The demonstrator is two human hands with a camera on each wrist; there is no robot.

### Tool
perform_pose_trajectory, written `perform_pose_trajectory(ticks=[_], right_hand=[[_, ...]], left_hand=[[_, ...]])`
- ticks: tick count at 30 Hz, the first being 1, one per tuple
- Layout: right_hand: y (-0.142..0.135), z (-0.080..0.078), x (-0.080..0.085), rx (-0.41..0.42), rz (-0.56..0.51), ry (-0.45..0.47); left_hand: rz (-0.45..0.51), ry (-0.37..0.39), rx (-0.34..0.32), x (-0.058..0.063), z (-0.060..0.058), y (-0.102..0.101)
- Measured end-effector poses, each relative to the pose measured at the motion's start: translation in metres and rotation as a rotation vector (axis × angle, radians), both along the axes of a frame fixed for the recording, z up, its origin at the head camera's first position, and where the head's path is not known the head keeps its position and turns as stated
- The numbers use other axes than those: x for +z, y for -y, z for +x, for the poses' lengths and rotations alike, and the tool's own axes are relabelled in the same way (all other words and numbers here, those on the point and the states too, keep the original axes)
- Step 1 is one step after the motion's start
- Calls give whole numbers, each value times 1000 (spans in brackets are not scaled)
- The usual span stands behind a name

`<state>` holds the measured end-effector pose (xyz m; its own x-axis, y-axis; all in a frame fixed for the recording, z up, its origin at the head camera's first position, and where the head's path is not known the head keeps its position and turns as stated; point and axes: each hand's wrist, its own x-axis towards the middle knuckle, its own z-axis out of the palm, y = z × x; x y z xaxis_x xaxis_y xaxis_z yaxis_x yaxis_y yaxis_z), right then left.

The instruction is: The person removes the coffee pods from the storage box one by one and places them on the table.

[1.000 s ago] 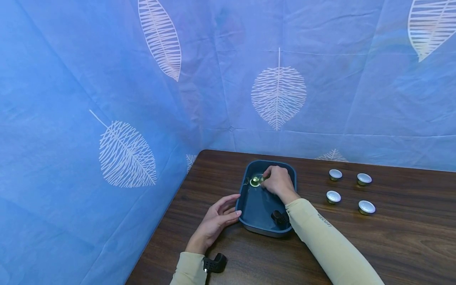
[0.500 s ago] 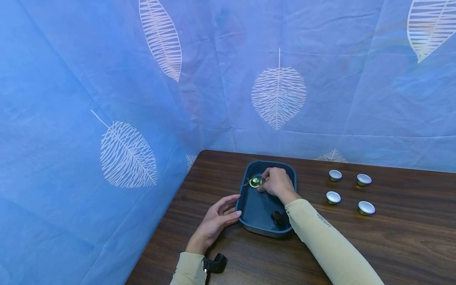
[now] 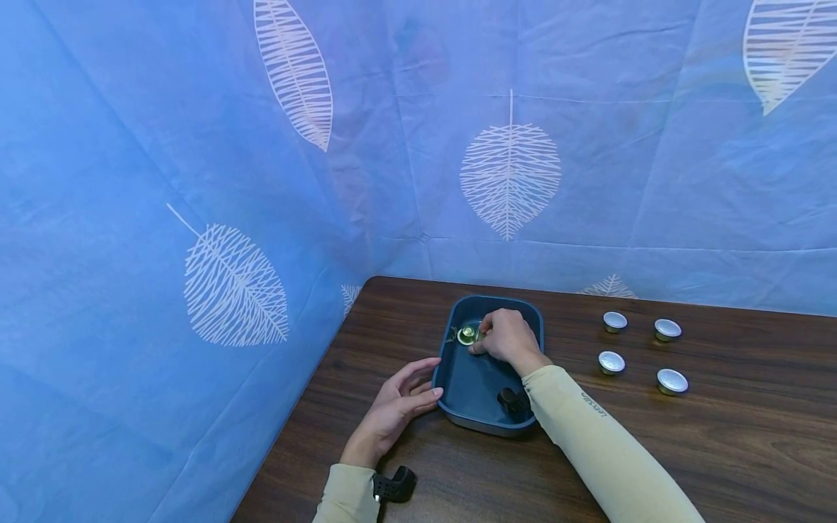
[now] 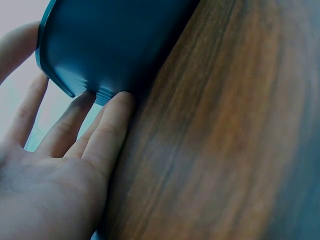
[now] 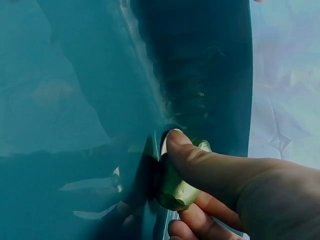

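My right hand (image 3: 508,335) reaches into the far part of a dark blue plastic bin (image 3: 474,392). Its thumb and fingers pinch a shiny green coffee capsule (image 5: 172,190) low inside the bin. Just left of those fingertips in the head view, a green capsule (image 3: 467,335) sits rim down on the bin's floor. The left hand (image 3: 395,403) lies along the bin's left side. In the left wrist view its fairly straight fingers (image 4: 111,125) touch the outer wall and edge of the bin (image 4: 115,40).
Several foil-topped capsules stand on the wooden table (image 3: 739,428) right of the bin, among them a near capsule (image 3: 672,381) and a far capsule (image 3: 615,321). A blue leaf-patterned cloth (image 3: 418,181) hangs behind and left of the table.
The right hand's thumb and fingertips have shifted slightly left and toward me inside the bin. The left hand, the bin and the capsules on the table stay where they were.
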<state>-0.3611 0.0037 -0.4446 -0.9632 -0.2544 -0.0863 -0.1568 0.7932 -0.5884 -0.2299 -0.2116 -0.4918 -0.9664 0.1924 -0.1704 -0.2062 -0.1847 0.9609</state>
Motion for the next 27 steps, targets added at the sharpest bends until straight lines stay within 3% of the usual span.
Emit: perform_pose_trajectory(ticks=[8,27], right_hand=[[0,-2,-2,8,4,-43],[3,-2,-1,-21,-208,-100]], left_hand=[[4,0,2,0,1,-1],[3,4,9,1,1,-2]])
